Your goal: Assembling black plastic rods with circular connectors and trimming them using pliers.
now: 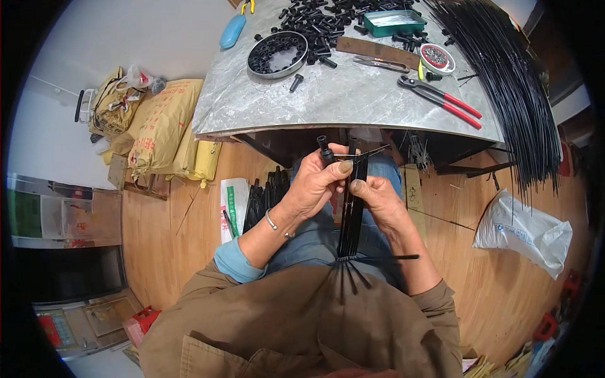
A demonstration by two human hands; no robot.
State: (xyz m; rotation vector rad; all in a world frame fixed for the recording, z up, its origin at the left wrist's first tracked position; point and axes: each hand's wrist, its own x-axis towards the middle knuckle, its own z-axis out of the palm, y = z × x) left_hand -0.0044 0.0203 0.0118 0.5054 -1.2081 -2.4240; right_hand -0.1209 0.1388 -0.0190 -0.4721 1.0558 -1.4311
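1. Holding a bundle of thin black rods [351,211] upright over the lap, just below the table edge, lower ends fanning out against the brown jacket [302,321].
2. Left hand [313,184] closed round a small black cylindrical fitting [325,151], thumb pressed toward the top of the bundle, thin wire [362,154] poking out sideways from it. Silver bangle [272,222] on that wrist.
3. Right hand [378,196] pinched shut on the bundle, thumb and fingers wrapped on the rods near the upper end.
4. Up on the grey marble-look table [340,94]: round tin [277,54] full of black rings, loose black fittings [321,22] scattered behind it, green tray [395,22], scissors [380,63], red-handled pliers [441,99], small round tin [437,58].
5. Big sheaf of long black rods [504,75] draped off the table's right side.
6. Down on the wooden floor: yellow sacks [161,129] at left, white plastic bag [523,230] at right.
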